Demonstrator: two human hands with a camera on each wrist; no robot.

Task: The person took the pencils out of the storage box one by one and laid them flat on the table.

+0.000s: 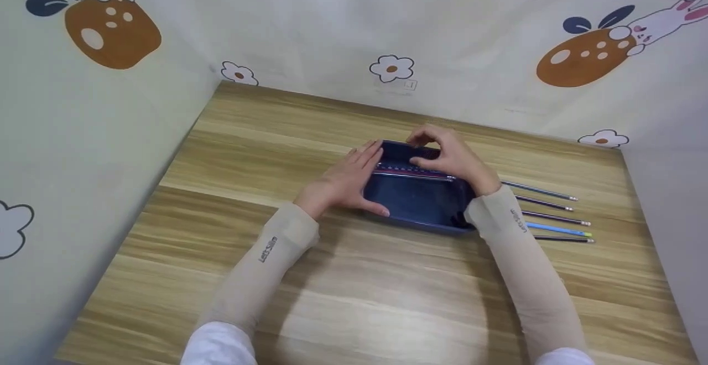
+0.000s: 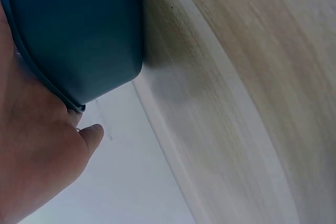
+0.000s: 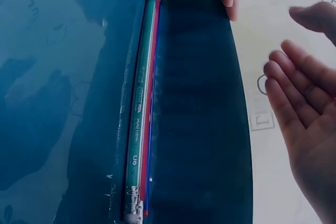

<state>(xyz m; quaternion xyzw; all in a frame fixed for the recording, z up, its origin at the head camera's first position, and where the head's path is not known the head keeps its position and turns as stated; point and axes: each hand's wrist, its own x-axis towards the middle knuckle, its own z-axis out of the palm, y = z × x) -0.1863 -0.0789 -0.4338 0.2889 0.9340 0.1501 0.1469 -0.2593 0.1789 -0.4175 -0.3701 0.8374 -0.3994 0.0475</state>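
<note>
At the left end of a dark blue plastic bin (image 1: 409, 199), the left hand (image 1: 348, 178) rests on the rim, fingers straight, thumb spread wide over the near edge. Near the far rim, toward the right end, the right hand (image 1: 456, 157) hangs loosely curved, thumb well apart from the fingers, gripping nothing. Inside the bin, a green pencil (image 3: 137, 114) lies lengthwise in the far part, eraser end to the right; a red-and-blue length lies just beside it, but I cannot tell how many pencils that makes. Broad wood-grain table (image 1: 376, 309) extends left of the bin and toward the person; the strip behind it is narrower, ending at a wall covering (image 1: 310, 27) printed with oranges and flowers. Right of the bin, five pencils (image 1: 553, 217) lie in a row on the table, their left ends hidden behind the beige right sleeve (image 1: 525, 276).
</note>
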